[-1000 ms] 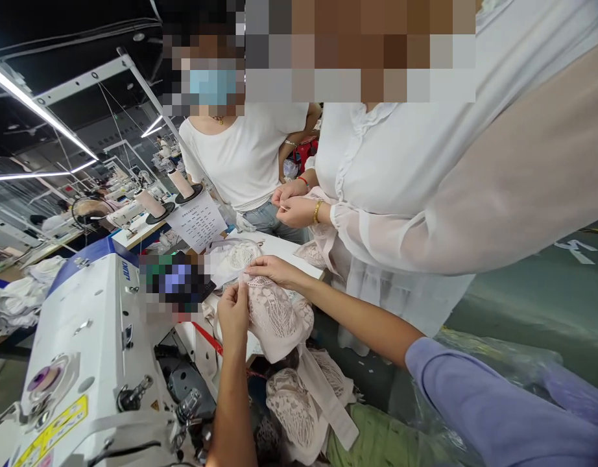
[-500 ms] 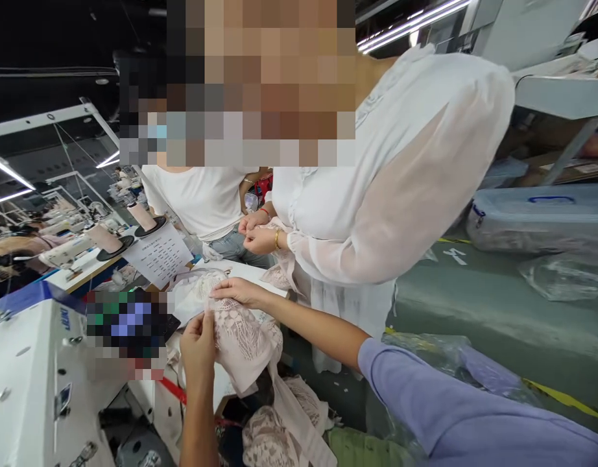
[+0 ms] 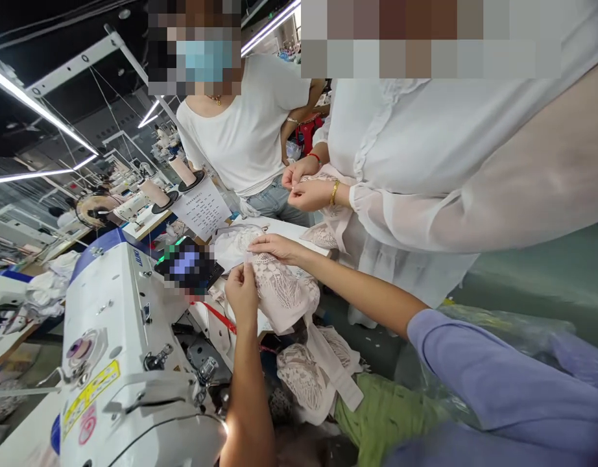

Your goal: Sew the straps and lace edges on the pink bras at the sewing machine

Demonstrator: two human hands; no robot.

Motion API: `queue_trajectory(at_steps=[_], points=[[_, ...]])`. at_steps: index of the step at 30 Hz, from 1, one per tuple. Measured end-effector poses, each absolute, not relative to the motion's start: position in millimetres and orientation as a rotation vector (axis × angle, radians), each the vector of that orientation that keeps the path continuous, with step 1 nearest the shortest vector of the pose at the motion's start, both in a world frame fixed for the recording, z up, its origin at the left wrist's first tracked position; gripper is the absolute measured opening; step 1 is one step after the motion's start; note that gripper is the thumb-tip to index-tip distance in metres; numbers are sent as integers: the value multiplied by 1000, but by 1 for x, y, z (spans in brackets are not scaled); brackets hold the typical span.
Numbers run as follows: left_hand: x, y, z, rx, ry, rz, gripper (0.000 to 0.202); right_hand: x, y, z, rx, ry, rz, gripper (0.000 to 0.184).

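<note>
Pinch soft, hold flat

I have the left hand (image 3: pixel 241 288) and the right hand (image 3: pixel 274 247) both pinching the top edge of a pale lace piece (image 3: pixel 283 295). It is at the near side of the table (image 3: pixel 292 228), to the right of the sewing machine (image 3: pixel 126 344). I should pinch softly, hold the edge flat and not tug, since lace may stretch. The edge looks too small to tell just how it is held. I can't tell if the lace rests on the table. A dark thing (image 3: pixel 189 264) by the machine is blurred.
</note>
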State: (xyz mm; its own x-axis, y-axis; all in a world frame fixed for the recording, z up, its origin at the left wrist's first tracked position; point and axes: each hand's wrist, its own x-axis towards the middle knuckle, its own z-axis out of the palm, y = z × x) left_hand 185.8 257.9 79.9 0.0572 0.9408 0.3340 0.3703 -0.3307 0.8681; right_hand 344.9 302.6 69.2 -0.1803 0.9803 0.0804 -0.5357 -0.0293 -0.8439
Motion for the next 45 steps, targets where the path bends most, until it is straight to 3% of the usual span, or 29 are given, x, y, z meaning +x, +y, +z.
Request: queue_trajectory(at_steps=[12, 45], points=[[187, 259, 83, 1728, 1373, 1239, 33, 344, 308, 62, -597, -901, 1576, 12], [185, 265, 76, 1692, 1368, 1214, 34, 346, 308, 59, -632, -912, 1610, 8]])
